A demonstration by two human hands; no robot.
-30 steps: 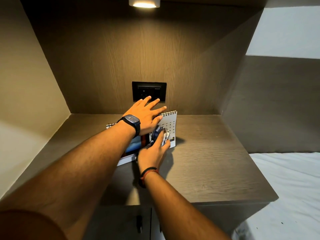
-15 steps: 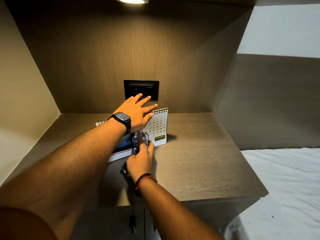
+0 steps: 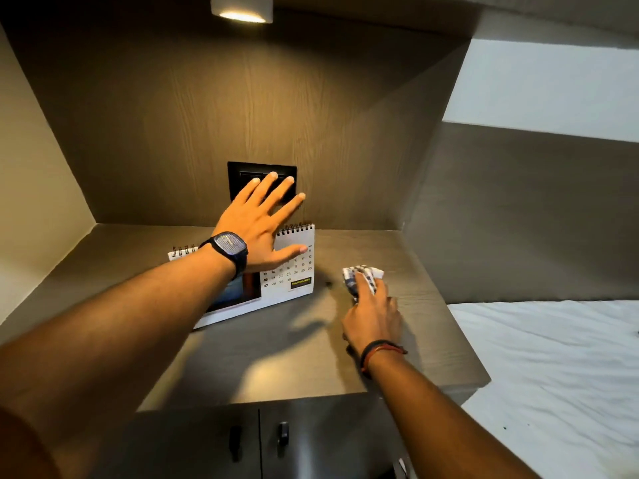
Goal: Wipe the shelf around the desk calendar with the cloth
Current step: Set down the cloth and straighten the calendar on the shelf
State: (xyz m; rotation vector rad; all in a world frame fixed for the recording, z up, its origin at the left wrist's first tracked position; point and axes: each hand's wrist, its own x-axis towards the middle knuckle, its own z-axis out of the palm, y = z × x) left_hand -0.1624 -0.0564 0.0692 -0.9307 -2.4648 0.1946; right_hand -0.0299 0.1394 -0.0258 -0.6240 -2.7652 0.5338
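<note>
A white spiral-bound desk calendar point(image 3: 294, 271) stands on the dark wood shelf point(image 3: 283, 354), a little left of centre. My left hand point(image 3: 262, 223), with a dark watch on the wrist, hovers over the calendar's top edge with its fingers spread and nothing in it. To the right of the calendar, my right hand point(image 3: 373, 316) presses a blue-and-white checked cloth point(image 3: 359, 274) flat onto the shelf. The cloth pokes out past my fingertips and is apart from the calendar.
A black socket plate point(image 3: 242, 178) sits in the back wall behind my left hand. A lamp point(image 3: 242, 10) shines from above. Cabinet doors with dark handles point(image 3: 283, 433) are below the shelf. A white bed sheet point(image 3: 553, 375) lies to the right.
My right hand has slid the cloth from in front of the calendar out to the shelf on its right. My left hand has lifted off the calendar's top.
</note>
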